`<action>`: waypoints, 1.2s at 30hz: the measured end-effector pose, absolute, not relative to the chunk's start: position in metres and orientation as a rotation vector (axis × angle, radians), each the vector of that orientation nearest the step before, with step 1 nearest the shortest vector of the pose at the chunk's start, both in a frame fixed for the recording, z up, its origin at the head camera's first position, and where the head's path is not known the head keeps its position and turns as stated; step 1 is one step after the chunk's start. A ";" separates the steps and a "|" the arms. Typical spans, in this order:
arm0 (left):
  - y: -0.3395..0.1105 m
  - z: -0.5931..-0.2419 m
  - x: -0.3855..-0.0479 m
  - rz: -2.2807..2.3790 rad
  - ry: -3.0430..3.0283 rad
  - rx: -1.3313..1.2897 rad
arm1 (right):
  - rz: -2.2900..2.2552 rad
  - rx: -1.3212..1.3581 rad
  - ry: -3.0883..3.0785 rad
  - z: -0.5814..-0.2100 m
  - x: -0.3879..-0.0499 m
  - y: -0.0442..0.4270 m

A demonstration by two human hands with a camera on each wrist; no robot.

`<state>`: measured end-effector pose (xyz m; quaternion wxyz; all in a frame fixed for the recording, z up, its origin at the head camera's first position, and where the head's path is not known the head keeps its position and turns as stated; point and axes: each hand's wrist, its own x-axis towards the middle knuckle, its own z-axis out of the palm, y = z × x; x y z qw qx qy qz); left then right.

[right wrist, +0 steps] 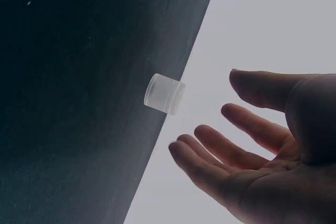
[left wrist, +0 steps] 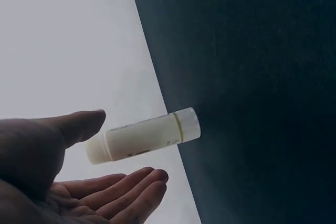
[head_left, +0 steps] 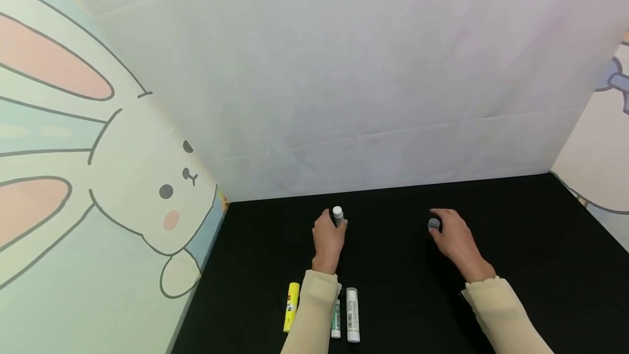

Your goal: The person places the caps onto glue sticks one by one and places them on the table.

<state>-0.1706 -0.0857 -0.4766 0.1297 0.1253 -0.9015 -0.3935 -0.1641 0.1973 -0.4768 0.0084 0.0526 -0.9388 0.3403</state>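
Note:
A white glue stick [head_left: 338, 214] stands upright on the black table toward its back edge. My left hand [head_left: 327, 240] is around it, thumb on one side and fingers on the other. In the left wrist view the fingers are extended and apart from the glue stick [left wrist: 142, 136]; the thumb tip is close to its upper end, and contact there is unclear. To the right, a small translucent cap [head_left: 433, 224] stands on the table. Beside it my right hand [head_left: 454, 240] has its thumb and fingers spread. The right wrist view shows a gap between them and the cap [right wrist: 164, 94].
Nearer the front lie a yellow glue stick [head_left: 291, 307], a green-and-white one [head_left: 336, 318] partly under the left sleeve, and a larger white one [head_left: 352, 314]. A pale cloth wall [head_left: 368, 157] rises behind the table, and a rabbit-printed panel [head_left: 132, 195] borders the left.

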 end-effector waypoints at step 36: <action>-0.081 -0.484 -0.169 -1.163 -2.599 0.247 | 1.019 0.221 -2.958 -0.490 -0.178 0.200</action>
